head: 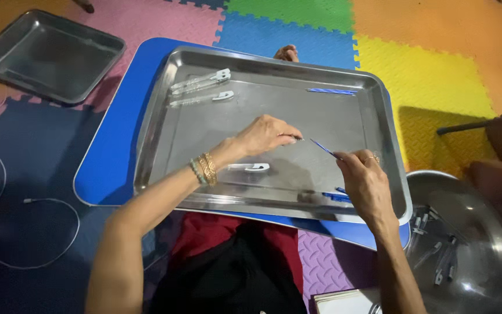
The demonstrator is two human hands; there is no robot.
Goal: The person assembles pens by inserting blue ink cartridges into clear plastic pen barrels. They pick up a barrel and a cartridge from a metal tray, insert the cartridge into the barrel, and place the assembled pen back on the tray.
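The right hand (367,180) is pinching a thin blue rod (324,149) over the middle of the large steel tray (164,110). The left hand (268,135) is closing its fingertips on a small part, too small to identify, just beside the rod's tip. Judged from this, tip and part are being brought together: keeping both hands low over the tray is advisable. Clear barrels (201,81) are lying at the tray's far corner, the blue desk (111,157) underneath, a steel bowl (495,256) alongside.

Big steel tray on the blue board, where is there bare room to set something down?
Big steel tray: bare between the clear syringe barrels and blue rod. Crowded around the left hand and right hand.
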